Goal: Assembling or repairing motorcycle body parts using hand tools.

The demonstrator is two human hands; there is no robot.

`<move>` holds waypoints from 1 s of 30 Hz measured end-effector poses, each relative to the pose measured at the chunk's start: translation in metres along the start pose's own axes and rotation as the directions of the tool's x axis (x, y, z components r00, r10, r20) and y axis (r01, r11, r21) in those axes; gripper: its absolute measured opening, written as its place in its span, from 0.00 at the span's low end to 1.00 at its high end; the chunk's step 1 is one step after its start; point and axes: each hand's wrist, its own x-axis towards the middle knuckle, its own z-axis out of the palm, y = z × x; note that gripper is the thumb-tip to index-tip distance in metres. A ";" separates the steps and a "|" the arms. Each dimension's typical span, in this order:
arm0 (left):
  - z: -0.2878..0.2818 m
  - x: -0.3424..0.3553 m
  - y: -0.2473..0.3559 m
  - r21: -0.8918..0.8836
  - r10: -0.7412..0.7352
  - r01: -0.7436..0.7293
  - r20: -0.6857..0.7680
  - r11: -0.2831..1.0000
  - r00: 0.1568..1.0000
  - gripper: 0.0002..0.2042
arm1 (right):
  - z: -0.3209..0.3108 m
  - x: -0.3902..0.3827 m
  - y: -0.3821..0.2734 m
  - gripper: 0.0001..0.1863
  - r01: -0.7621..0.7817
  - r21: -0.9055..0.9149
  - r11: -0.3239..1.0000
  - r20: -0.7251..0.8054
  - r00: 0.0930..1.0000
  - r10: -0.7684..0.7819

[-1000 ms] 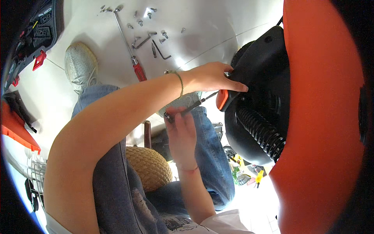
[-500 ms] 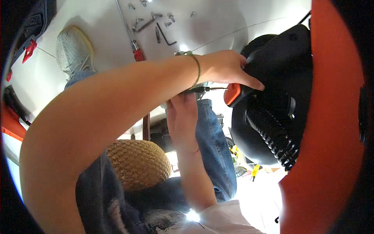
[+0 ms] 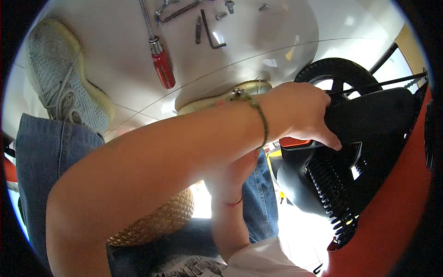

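Observation:
My left hand point(image 3: 304, 115) grips the black plastic fender point(image 3: 369, 117), thumb on its surface and fingers over its near edge, just above an orange reflector-like piece point(image 3: 291, 142). My left forearm crosses the picture over my right hand point(image 3: 240, 168), whose fingers are hidden beneath it; what they hold is out of sight. A black coil spring point(image 3: 330, 194) runs down from the fender toward a large orange panel point(image 3: 392, 203). Behind the fender stands a black tyred wheel point(image 3: 323, 71).
A red-handled screwdriver point(image 3: 162, 68), a hex key point(image 3: 212, 37) and several bolts point(image 3: 229, 6) lie on the white tiled floor point(image 3: 115, 55). My shoes point(image 3: 55, 69) and jeans point(image 3: 37, 166) flank a woven seat point(image 3: 166, 217).
My view has shifted, showing more of the wheel. My left hand appears farther right on the fender. My right hand has risen under my left forearm, hiding the dark driver it held.

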 end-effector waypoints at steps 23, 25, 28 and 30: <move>-0.002 -0.001 -0.004 -0.109 -0.037 0.049 0.110 0.993 0.993 0.20 | 0.039 0.006 -0.015 0.12 0.271 0.061 0.961 0.067 0.959 -0.275; -0.003 -0.002 -0.004 -0.097 -0.039 0.051 0.126 0.994 0.991 0.19 | 0.039 0.007 -0.014 0.12 0.289 0.060 0.955 0.067 0.954 -0.293; -0.004 -0.005 -0.004 -0.100 -0.051 0.067 0.156 0.993 0.986 0.19 | 0.039 0.007 -0.009 0.10 0.334 0.040 0.942 0.023 0.942 -0.335; -0.004 -0.005 -0.004 -0.115 -0.054 0.074 0.172 0.991 0.984 0.19 | 0.040 0.007 -0.008 0.09 0.374 0.029 0.927 -0.015 0.927 -0.374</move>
